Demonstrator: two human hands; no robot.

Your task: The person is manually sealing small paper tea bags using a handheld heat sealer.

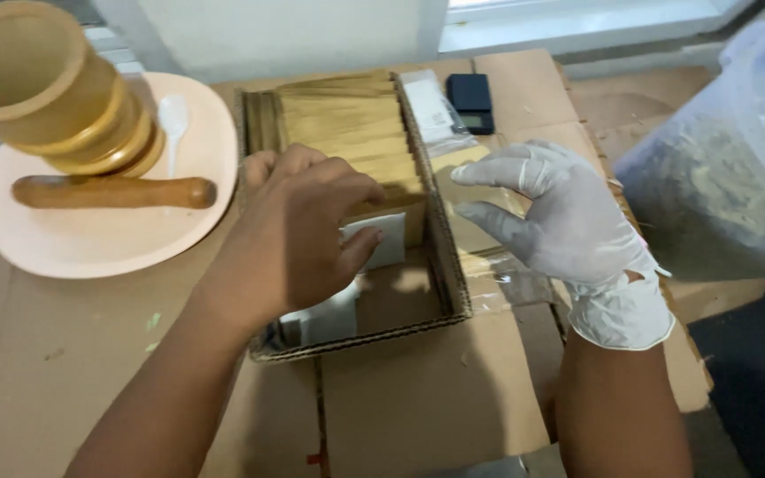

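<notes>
Flattened brown cardboard sheets (418,398) cover the bench under a pale wall, and on them sits a shallow cardboard tray (453,265), the landmark here. Inside the tray, toward its far end, lies a row of tan paper packets (347,124) packed on edge. The bare left hand (298,226) reaches into the tray's middle, fingers curled down over the nearest packets and thumb pressing a small white packet (381,237) against them. The gloved right hand (560,217), in a white glove, hovers just right of the tray's wall, fingers loosely spread and holding nothing. Left of the tray rests a peach plate (90,248) carrying a wooden mortar (55,88), a wooden pestle (112,192) and a white plastic spoon (173,119). Beyond the tray's far right corner lie a clear plastic bag (436,111) and a small dark scale (471,102). Well right of the tray bulges a large clear bag of dried greenish material (719,177).
</notes>
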